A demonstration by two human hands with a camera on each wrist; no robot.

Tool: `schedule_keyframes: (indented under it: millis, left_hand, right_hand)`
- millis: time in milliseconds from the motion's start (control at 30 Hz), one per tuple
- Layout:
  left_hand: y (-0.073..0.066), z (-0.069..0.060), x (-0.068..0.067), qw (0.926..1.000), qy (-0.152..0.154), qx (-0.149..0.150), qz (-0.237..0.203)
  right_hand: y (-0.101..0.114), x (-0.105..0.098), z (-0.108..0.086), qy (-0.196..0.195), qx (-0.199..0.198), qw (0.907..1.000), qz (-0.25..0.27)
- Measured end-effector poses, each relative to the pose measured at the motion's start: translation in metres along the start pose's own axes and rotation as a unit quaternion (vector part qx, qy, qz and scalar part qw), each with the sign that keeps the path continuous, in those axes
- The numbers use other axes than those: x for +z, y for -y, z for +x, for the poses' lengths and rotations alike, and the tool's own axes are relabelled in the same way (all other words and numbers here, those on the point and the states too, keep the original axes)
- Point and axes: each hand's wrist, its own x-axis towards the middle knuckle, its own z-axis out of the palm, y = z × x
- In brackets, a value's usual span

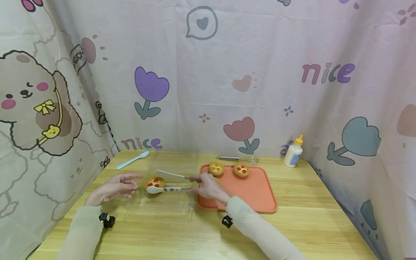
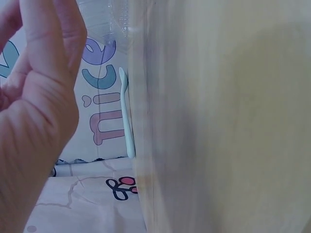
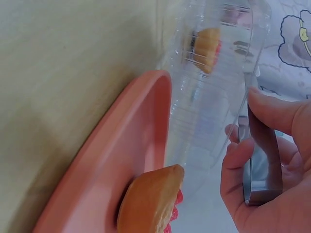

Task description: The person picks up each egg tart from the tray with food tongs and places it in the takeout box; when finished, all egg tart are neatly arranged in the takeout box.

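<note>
My right hand (image 1: pixel 209 186) grips the metal handle of a pair of food tongs (image 1: pixel 173 189), seen from close by in the right wrist view. Their two white arms are spread and point left over a clear plastic box (image 1: pixel 177 207). Inside that box sits a small tart with red topping (image 1: pixel 155 182); the near tong tip overlaps it, and whether they touch I cannot tell. By the box's left side my left hand (image 1: pixel 117 187) hovers with loosely bent fingers, holding nothing. Beneath my right hand another tart (image 3: pixel 148 201) on the orange tray (image 1: pixel 250 193) is mostly hidden in the head view.
Two more tarts, one with yellow topping (image 1: pixel 216 168) and one with red (image 1: pixel 241 170), stand at the tray's back. A whisk (image 1: pixel 237 158) lies behind it. A white bottle with a yellow cap (image 1: pixel 293 155) is back right, a pale blue spoon (image 1: pixel 133 160) back left.
</note>
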Motion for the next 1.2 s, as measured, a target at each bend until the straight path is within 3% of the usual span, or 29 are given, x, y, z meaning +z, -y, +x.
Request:
schedule_keyframes:
  millis: [200,400,700,900,1200]
  left_hand:
    - [-0.002,0.004,0.001,0.9995,0.022,0.013,-0.019]
    - [-0.001,-0.001,-0.001,0.9986,0.032,0.008,-0.043]
    - [-0.002,0.003,0.002,0.9999,-0.003,-0.007,-0.008]
    - [-0.005,0.001,0.005,0.9997,-0.016,-0.003,-0.016]
    - [-0.004,0.003,0.005,0.9996,-0.025,0.0,-0.011]
  right_hand:
    - [-0.002,-0.007,-0.006,-0.009,0.005,0.9998,0.016]
    - [-0.007,-0.011,-0.011,-0.006,-0.012,0.998,0.061]
    - [-0.027,-0.028,-0.025,0.0,0.0,0.9954,0.096]
    - [-0.04,-0.044,-0.038,-0.007,0.04,0.9918,0.121]
    - [-0.061,-0.063,-0.056,-0.022,0.06,0.9888,0.135]
